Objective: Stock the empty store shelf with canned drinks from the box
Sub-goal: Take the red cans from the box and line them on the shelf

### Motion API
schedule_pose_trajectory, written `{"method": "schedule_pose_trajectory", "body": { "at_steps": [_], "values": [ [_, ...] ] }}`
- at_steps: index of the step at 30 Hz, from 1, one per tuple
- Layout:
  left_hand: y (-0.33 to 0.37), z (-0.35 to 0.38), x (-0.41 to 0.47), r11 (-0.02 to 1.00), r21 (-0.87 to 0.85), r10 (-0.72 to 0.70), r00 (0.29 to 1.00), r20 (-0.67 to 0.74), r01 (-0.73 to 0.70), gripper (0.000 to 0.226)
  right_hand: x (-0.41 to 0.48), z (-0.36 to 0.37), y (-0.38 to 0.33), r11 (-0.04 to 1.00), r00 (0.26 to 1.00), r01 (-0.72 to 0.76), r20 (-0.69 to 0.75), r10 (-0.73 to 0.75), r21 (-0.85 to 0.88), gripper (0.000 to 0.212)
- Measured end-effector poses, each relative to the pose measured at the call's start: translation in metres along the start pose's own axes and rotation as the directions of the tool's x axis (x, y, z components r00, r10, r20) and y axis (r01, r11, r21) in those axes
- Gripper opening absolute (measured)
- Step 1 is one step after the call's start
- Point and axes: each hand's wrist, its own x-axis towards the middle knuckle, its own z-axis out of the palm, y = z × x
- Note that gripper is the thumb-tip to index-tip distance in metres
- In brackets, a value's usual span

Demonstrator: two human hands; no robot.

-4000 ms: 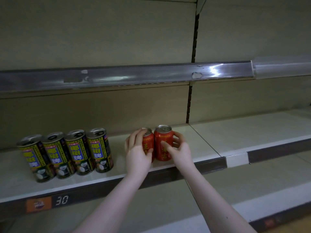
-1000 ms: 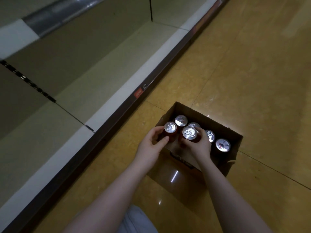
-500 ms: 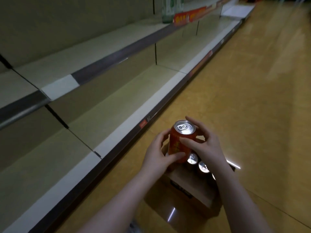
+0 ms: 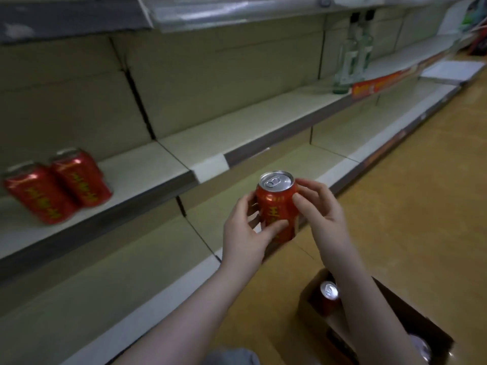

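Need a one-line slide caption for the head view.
Left hand and right hand hold a red can clear of the cardboard box, near the shelf where two red cans stand.

A red can (image 4: 276, 206) is held upright between the left grip (image 4: 243, 230) and the right grip (image 4: 322, 214), in front of the shelf (image 4: 147, 167). The left thumb is laid across its lower front. The right thumb is pressed to its upper side, with fingers curled behind. Two further cans (image 4: 80, 177), blurred, are seen side by side on the shelf at far left. A cardboard box (image 4: 395, 306) is set on the floor (image 4: 408, 206) beneath the right forearm, and a silver can top (image 4: 329, 291) is seen inside. Green glass bottles (image 4: 345, 67) are stood farther along the shelf.
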Motion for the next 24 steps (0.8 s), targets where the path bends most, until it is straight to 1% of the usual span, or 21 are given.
{"method": "schedule_pose_trajectory", "body": {
  "at_steps": [3,4,6,8,11,13,16,20,24],
  "values": [
    [0.015,-0.038,0.013,0.999,-0.012,0.033,0.99,-0.134,-0.035,0.053,0.01,0.044,-0.013,0.998,0.997,0.054,0.062,-0.055,0.012,0.025],
    [0.02,-0.048,0.016,0.999,-0.013,0.04,0.985,-0.167,-0.043,0.051,0.013,0.057,-0.015,0.997,0.994,0.077,0.079,-0.079,0.022,0.024],
    [0.027,-0.074,0.025,0.998,0.008,0.066,0.969,-0.239,-0.066,0.05,0.023,0.086,-0.021,0.991,0.983,0.124,0.127,-0.129,0.046,0.03],
    [0.03,-0.104,0.033,0.996,0.048,0.089,0.946,-0.311,-0.078,0.051,0.032,0.119,-0.028,0.988,0.973,0.14,0.174,-0.151,0.071,0.034],
    [0.031,-0.143,0.044,0.991,0.11,0.112,0.91,-0.399,-0.074,0.049,0.047,0.166,-0.032,0.985,0.962,0.132,0.226,-0.154,0.11,0.036],
    [0.028,-0.162,0.051,0.988,0.144,0.112,0.888,-0.445,-0.053,0.047,0.055,0.191,-0.031,0.989,0.96,0.101,0.252,-0.126,0.111,0.038],
    [0.019,-0.184,0.06,0.974,0.226,0.124,0.857,-0.499,-0.009,0.046,0.063,0.223,-0.028,0.993,0.96,0.073,0.264,-0.094,0.09,0.045],
    [0.006,-0.203,0.071,0.951,0.304,0.126,0.837,-0.533,0.051,0.052,0.072,0.25,-0.022,0.996,0.958,0.067,0.276,-0.081,0.058,0.054],
    [-0.004,-0.214,0.083,0.942,0.326,0.117,0.833,-0.541,0.08,0.053,0.086,0.267,-0.014,0.997,0.961,0.068,0.267,-0.077,0.041,0.051]
  ]
}}
